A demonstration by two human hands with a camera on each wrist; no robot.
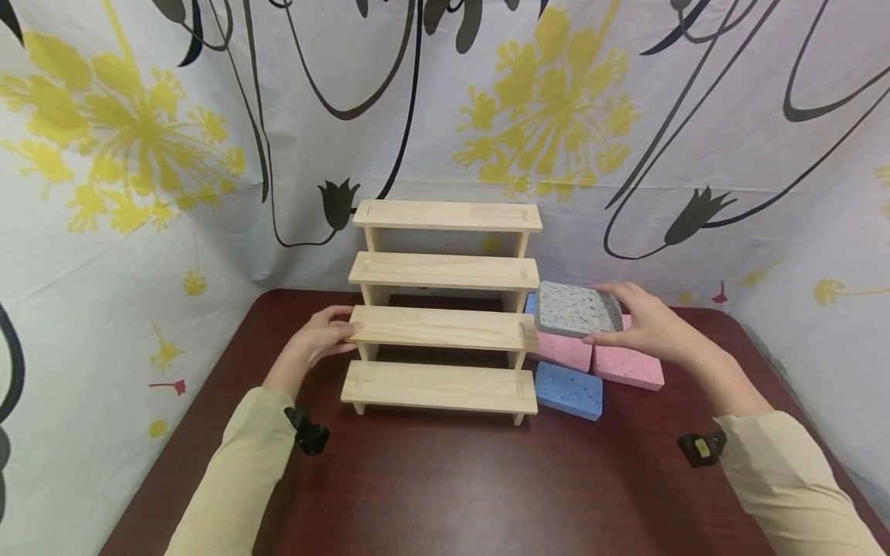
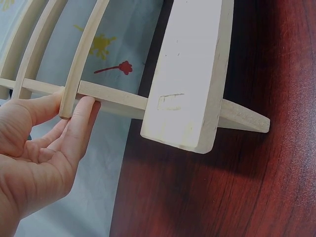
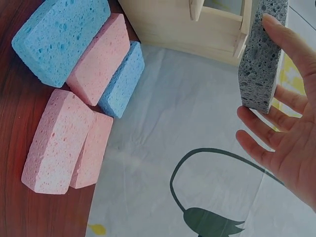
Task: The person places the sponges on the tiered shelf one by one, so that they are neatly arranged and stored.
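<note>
A four-step wooden stand [image 1: 445, 326] of pale boards stands on the table. At its left side, my left hand [image 1: 325, 337] pinches the end of the second step from the bottom between thumb and fingers; the left wrist view shows the hand [image 2: 54, 133] at that board's tip. My right hand [image 1: 650, 324] holds a grey speckled sponge [image 1: 577, 309] by its right end, raised above other sponges just right of the stand. In the right wrist view the grey sponge [image 3: 262, 57] sits between the thumb and fingertips.
Below the grey sponge lie a blue sponge [image 1: 568, 391] and pink sponges [image 1: 629, 367], close against the stand's right side. Another blue sponge [image 3: 122, 79] shows at the back in the right wrist view. A patterned cloth [image 1: 431, 100] hangs behind the dark red table [image 1: 431, 486].
</note>
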